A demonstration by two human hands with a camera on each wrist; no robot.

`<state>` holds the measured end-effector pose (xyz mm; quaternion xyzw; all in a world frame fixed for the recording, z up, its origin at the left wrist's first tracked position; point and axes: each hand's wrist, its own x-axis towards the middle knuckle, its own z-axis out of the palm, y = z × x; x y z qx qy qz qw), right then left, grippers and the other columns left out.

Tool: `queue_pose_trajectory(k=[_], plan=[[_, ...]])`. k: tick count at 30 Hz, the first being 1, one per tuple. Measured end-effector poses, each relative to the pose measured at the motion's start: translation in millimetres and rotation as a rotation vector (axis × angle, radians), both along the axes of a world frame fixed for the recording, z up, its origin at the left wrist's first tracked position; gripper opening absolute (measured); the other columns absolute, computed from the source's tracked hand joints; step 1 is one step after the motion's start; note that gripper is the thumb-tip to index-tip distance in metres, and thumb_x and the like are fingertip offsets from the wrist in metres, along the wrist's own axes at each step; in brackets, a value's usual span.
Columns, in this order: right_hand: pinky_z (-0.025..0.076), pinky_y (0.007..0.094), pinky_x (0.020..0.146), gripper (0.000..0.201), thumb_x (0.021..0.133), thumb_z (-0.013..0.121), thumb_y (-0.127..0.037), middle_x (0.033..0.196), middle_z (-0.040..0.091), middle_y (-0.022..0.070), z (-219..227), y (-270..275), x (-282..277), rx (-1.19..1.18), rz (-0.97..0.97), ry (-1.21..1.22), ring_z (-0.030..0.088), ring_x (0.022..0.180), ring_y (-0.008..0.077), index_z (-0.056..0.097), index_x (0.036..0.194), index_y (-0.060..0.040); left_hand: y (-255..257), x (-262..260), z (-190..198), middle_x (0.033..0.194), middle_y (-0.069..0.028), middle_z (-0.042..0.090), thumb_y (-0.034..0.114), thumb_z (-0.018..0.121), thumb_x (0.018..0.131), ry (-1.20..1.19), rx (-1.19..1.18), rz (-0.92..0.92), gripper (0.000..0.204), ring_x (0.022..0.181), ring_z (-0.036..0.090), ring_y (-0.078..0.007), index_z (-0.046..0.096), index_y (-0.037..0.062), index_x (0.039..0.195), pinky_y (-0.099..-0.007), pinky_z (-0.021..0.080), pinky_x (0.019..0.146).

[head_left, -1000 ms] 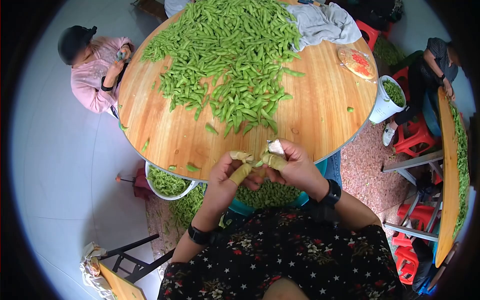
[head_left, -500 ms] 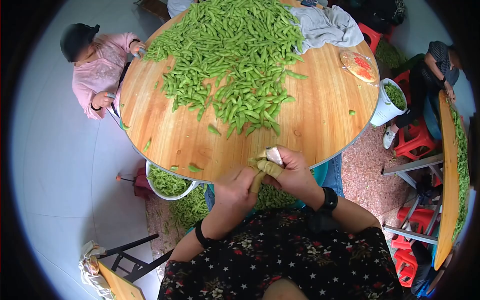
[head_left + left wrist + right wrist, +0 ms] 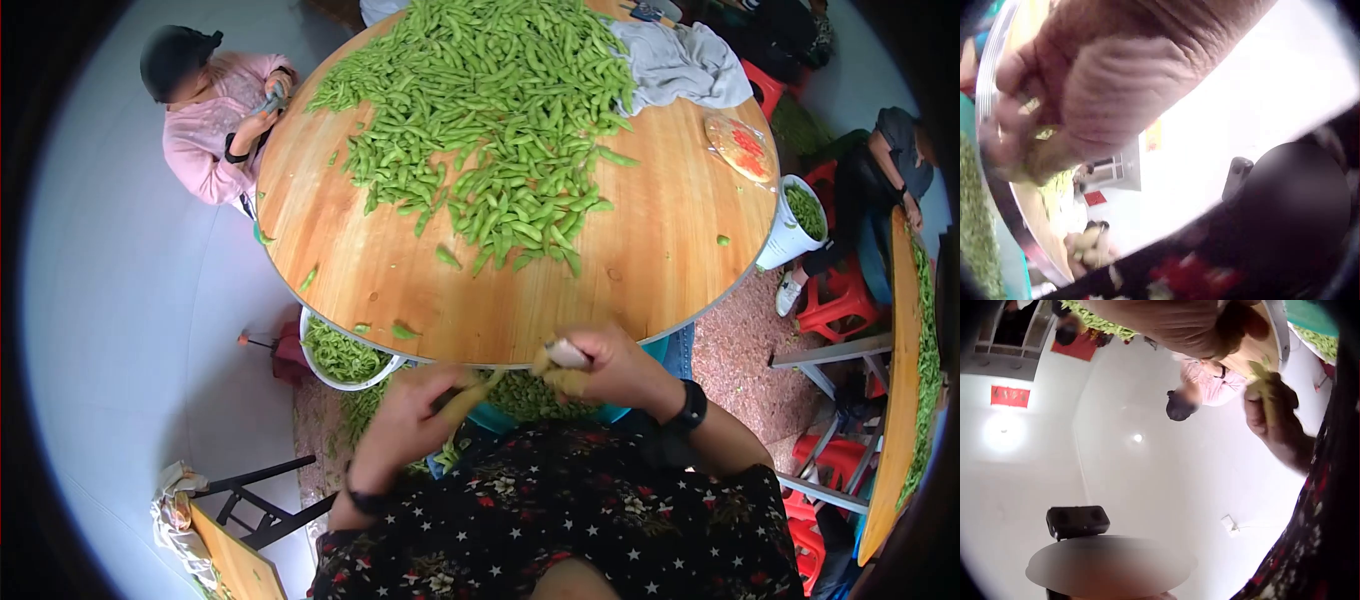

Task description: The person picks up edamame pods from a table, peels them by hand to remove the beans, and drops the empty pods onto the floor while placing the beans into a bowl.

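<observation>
My left hand [image 3: 405, 415] is just below the near table edge, pinching a green pod [image 3: 1260, 367] that sticks out past the fingertips in the right wrist view. Yellowish covers are on its thumb and a finger. My right hand [image 3: 628, 376] is a short gap to the right, fingers curled and blurred, with a whitish wrap [image 3: 568, 353] at the index finger; I cannot tell whether it holds anything. Under both hands is a teal basin [image 3: 657, 347] of shelled green beans [image 3: 975, 219]. A large heap of edamame pods [image 3: 500, 130] covers the far half of the round table [image 3: 330, 240].
A white bucket [image 3: 396, 364] of green pods or hulls stands under the table's left edge. To the right are a grey cloth [image 3: 690, 65], a packaged round flatbread [image 3: 740, 146] and another white bucket [image 3: 783, 245]. Someone in pink [image 3: 205, 150] sits at the left.
My hands came together, then parted; the left moved left and down, the right slightly right and down. The person in pink has brought both hands together again. The head view has shifted a little.
</observation>
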<state>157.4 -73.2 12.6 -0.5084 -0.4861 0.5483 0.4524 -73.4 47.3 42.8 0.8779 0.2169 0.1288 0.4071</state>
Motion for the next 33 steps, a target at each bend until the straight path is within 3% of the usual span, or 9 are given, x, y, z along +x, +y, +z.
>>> queue_pose_trajectory(k=[2, 5, 10, 14, 17, 19, 22, 25, 33], plan=[[0.046, 0.0291, 0.051, 0.013, 0.09, 0.062, -0.013, 0.08, 0.064, 0.0069, -3, -6, 3, 0.135, 0.059, -0.144, 0.061, 0.058, 0.0141, 0.06, 0.099, -0.0029, 9, -39, 22, 0.079, -0.0133, 0.065, 0.017, 0.067, 0.084, 0.487, 0.161, 0.064, 0.014, 0.072, 0.064, -0.0289, 0.067, 0.0042, 0.089, -0.0375, 0.048, 0.062], [0.044, 0.0376, 0.056, 0.024, 0.096, 0.052, -0.025, 0.071, 0.055, 0.0123, -1, -6, 5, 0.227, 0.168, -0.444, 0.057, 0.052, 0.0272, 0.057, 0.099, -0.0022, 17, -50, 22, 0.084, -0.0134, 0.066, 0.017, 0.066, 0.084, 0.508, 0.522, 0.273, 0.012, 0.073, 0.062, -0.0329, 0.069, 0.0064, 0.09, -0.0399, 0.049, 0.065], [0.043, 0.0353, 0.053, 0.023, 0.098, 0.05, -0.024, 0.07, 0.054, 0.0099, 14, 6, -2, -0.09, 0.126, -0.356, 0.055, 0.05, 0.0213, 0.053, 0.105, -0.0029, 69, 20, -21, 0.095, -0.0185, 0.063, 0.009, 0.064, 0.081, -0.088, 0.715, 0.124, 0.017, 0.086, 0.06, -0.037, 0.065, 0.002, 0.096, -0.0421, 0.05, 0.073], [0.04, 0.0285, 0.046, 0.018, 0.1, 0.047, -0.02, 0.071, 0.056, 0.0039, 10, 8, -6, -0.117, 0.016, -0.129, 0.055, 0.051, 0.0114, 0.053, 0.108, -0.0049, 102, 56, -33, 0.096, -0.0207, 0.062, 0.004, 0.063, 0.078, 0.023, 0.814, -0.031, 0.022, 0.089, 0.058, -0.0401, 0.061, -0.0011, 0.099, -0.0416, 0.05, 0.074], [0.04, 0.023, 0.045, 0.02, 0.101, 0.045, -0.019, 0.075, 0.058, 0.002, 5, 7, -5, -0.118, -0.061, 0.039, 0.055, 0.054, 0.0078, 0.052, 0.115, -0.0071, 91, 63, -26, 0.101, -0.017, 0.064, -0.006, 0.061, 0.073, 0.146, 0.711, 0.081, 0.031, 0.085, 0.064, -0.0319, 0.06, -0.0005, 0.104, -0.0369, 0.053, 0.076], [0.041, 0.0219, 0.046, 0.022, 0.101, 0.044, -0.019, 0.076, 0.059, 0.0023, 10, 10, -10, -0.107, -0.12, 0.048, 0.055, 0.054, 0.0076, 0.051, 0.119, -0.0072, 70, 58, -23, 0.105, -0.0109, 0.065, -0.011, 0.06, 0.08, -0.16, -0.266, 0.11, 0.035, 0.091, 0.065, -0.0204, 0.058, 0.0008, 0.114, -0.0308, 0.053, 0.077], [0.042, 0.0212, 0.047, 0.027, 0.102, 0.043, -0.019, 0.079, 0.06, 0.0028, 9, 17, -16, -0.085, -0.146, 0.086, 0.055, 0.054, 0.0076, 0.048, 0.126, -0.0068, 34, 51, -22, 0.104, -0.0049, 0.066, -0.008, 0.06, 0.087, -0.419, -0.728, 0.086, 0.028, 0.096, 0.063, -0.0123, 0.06, 0.0022, 0.113, -0.0276, 0.051, 0.081], [0.044, 0.0227, 0.047, 0.029, 0.102, 0.043, -0.018, 0.079, 0.06, 0.0032, 7, 20, -20, -0.033, -0.097, 0.101, 0.055, 0.054, 0.0081, 0.046, 0.128, -0.0055, 20, 49, -46, 0.104, -0.004, 0.067, -0.004, 0.062, 0.088, -0.508, -0.485, 0.137, 0.022, 0.097, 0.063, -0.0113, 0.063, 0.003, 0.109, -0.0271, 0.05, 0.084], [0.044, 0.0249, 0.048, 0.024, 0.101, 0.044, -0.019, 0.074, 0.059, 0.0039, 5, 16, -20, 0.066, -0.111, -0.053, 0.055, 0.051, 0.0089, 0.049, 0.119, -0.0048, 7, 53, -40, 0.095, -0.0013, 0.068, -0.003, 0.064, 0.088, -0.522, -0.583, 0.26, 0.017, 0.085, 0.062, -0.008, 0.066, 0.0046, 0.103, -0.0239, 0.051, 0.077]])
